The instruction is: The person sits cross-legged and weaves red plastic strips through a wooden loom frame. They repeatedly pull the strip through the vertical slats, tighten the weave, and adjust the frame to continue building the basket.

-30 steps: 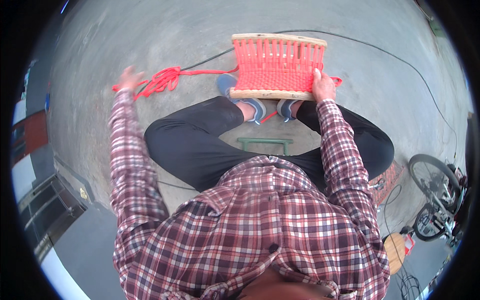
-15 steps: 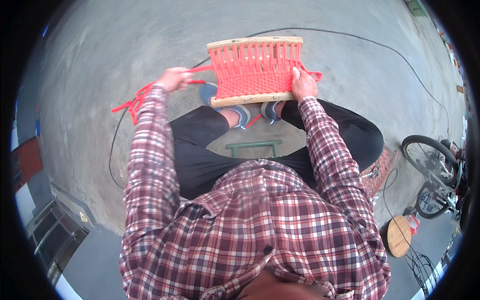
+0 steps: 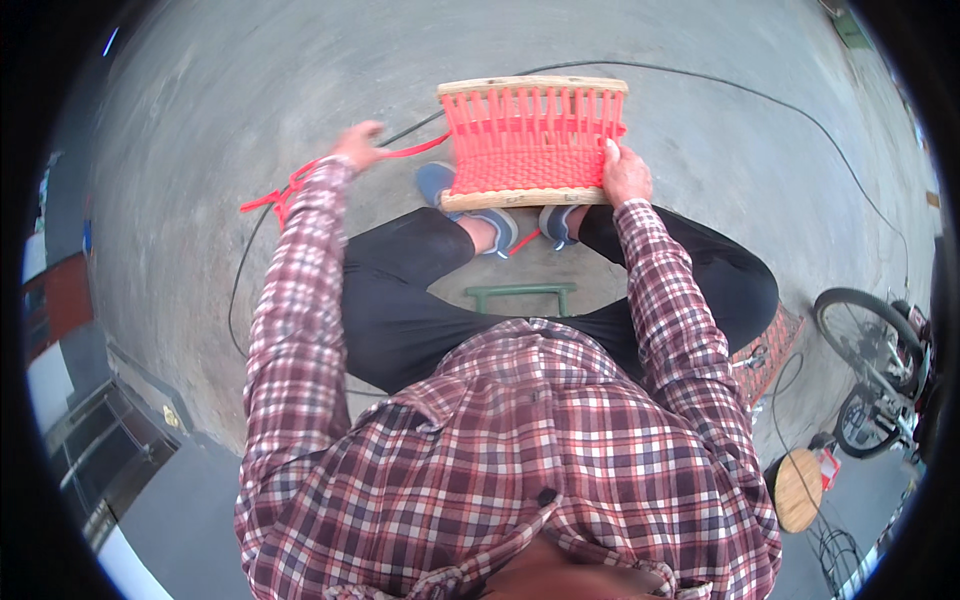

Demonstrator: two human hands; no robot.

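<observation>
A small wooden frame with a red cord seat (image 3: pixel 530 168) is held up in front of my shins. Its near part is tightly woven, while bare red strands run to the far wooden bar (image 3: pixel 535 85). My right hand (image 3: pixel 627 175) grips its near right corner, thumb on top. Off to the left, slightly blurred, is my left hand (image 3: pixel 358 146), its fingers stretched and apart. A slack red cord (image 3: pixel 415 150) runs from the frame's left side to this hand's lower edge. More loose cord (image 3: pixel 285 198) hangs in a tangle beside my left forearm.
My feet in blue-grey shoes (image 3: pixel 497 228) are beneath the frame. A green metal bar (image 3: pixel 520 290) stands between my legs. A black cable (image 3: pixel 720 75) curves over the concrete floor. At right are a bicycle wheel (image 3: pixel 850 325), a round wooden disc (image 3: pixel 798 490) and scissors (image 3: pixel 757 357) on a reddish mat.
The red loop beyond the frame's right side has gone in. The cord at my left hand has turned from taut to slack, and that hand's fingers have spread. My right hand keeps its grip.
</observation>
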